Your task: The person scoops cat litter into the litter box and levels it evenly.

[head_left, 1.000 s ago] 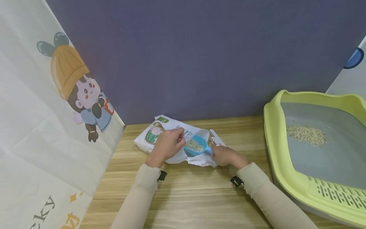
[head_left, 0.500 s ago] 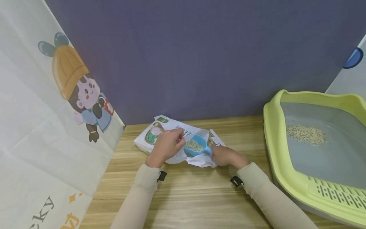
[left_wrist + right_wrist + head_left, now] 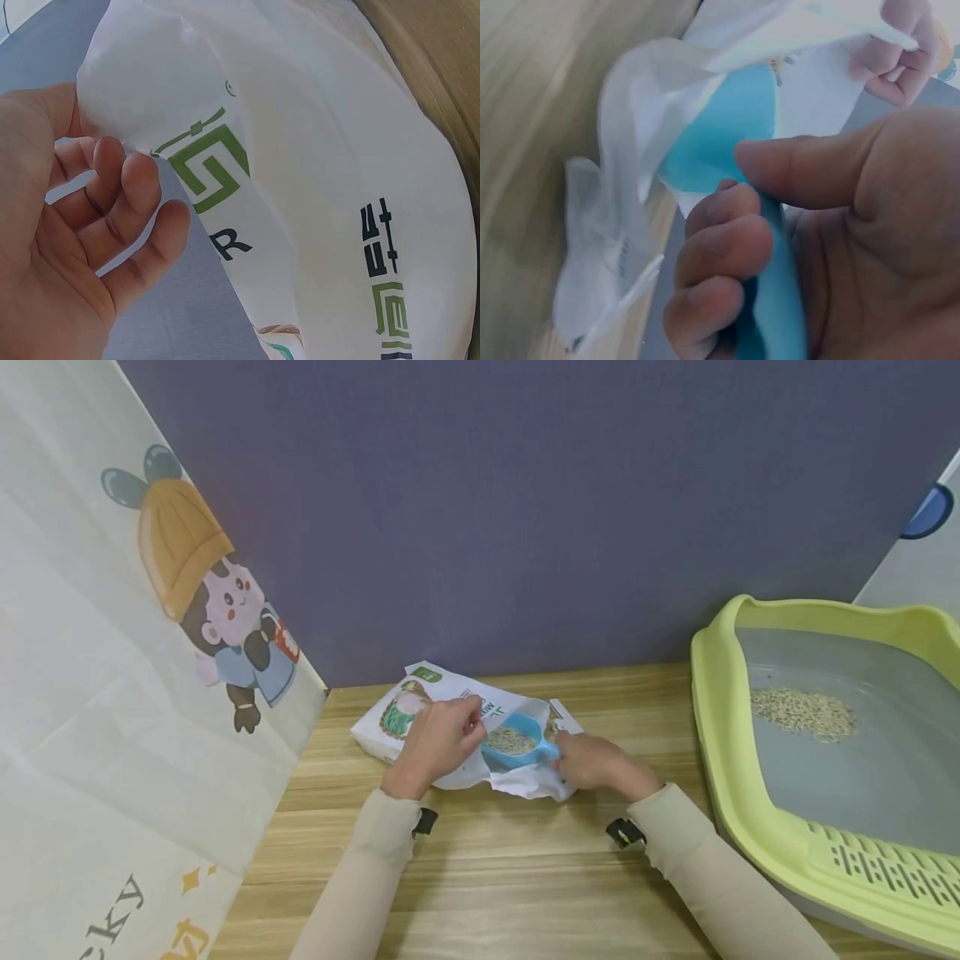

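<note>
A white printed bag [image 3: 461, 687] lies on its side on the wooden surface, its torn mouth facing right. With thumb and curled fingers, my left hand [image 3: 441, 745] pinches the upper edge of that mouth; the left wrist view shows the white film [image 3: 315, 150] caught at the thumb. My right hand [image 3: 600, 767] grips the handle of a blue scoop [image 3: 527, 725], thumb on top and fingers wrapped beneath. The scoop's bowl sits inside the bag's mouth with tan pellets [image 3: 510, 741] in it. How far the pellets reach inside the bag is hidden.
A yellow-green litter box [image 3: 716, 727] with a grey base stands at the right, a small heap of pellets [image 3: 802, 714] on its floor. A dark blue-grey panel [image 3: 525, 518] rises behind the bag. At left is a white wall [image 3: 82, 677] with a cartoon figure.
My right hand has shifted slightly right and up, and the scoop has tilted a little with it. The left hand and the bag have stayed almost still.
</note>
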The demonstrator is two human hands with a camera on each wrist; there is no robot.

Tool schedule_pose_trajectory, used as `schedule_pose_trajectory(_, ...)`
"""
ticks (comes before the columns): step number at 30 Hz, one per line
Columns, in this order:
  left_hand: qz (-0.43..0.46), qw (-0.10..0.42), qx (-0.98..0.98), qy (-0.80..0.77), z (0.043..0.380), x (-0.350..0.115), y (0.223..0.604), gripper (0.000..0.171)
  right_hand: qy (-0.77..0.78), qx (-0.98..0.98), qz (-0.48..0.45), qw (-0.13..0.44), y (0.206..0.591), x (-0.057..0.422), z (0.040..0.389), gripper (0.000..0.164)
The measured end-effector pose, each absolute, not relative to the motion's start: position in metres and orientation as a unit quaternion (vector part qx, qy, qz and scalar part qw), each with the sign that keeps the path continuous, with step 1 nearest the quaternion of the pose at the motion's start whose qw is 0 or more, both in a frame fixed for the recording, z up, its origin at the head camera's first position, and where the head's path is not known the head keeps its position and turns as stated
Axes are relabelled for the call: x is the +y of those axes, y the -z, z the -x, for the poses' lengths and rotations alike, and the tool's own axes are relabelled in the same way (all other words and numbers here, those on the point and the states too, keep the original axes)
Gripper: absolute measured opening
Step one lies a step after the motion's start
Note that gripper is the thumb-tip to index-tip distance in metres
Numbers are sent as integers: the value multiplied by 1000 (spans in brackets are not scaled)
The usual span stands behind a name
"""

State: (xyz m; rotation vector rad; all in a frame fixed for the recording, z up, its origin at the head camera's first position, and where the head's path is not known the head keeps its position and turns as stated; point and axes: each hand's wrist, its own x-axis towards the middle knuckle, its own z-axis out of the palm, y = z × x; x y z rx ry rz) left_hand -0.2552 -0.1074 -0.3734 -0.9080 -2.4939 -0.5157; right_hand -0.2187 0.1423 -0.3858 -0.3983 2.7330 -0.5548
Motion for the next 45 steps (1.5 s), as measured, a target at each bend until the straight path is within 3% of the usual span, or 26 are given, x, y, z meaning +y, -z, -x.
schedule_pose_trajectory(13, 327, 222, -900, 183, 257, -107, 375, 17, 195, 968, 108, 113, 367, 152, 216, 23)
schedule_pose_trajectory(45, 333, 226, -896, 185, 259, -108, 377, 18, 169, 974, 105, 104, 318, 180, 191, 28)
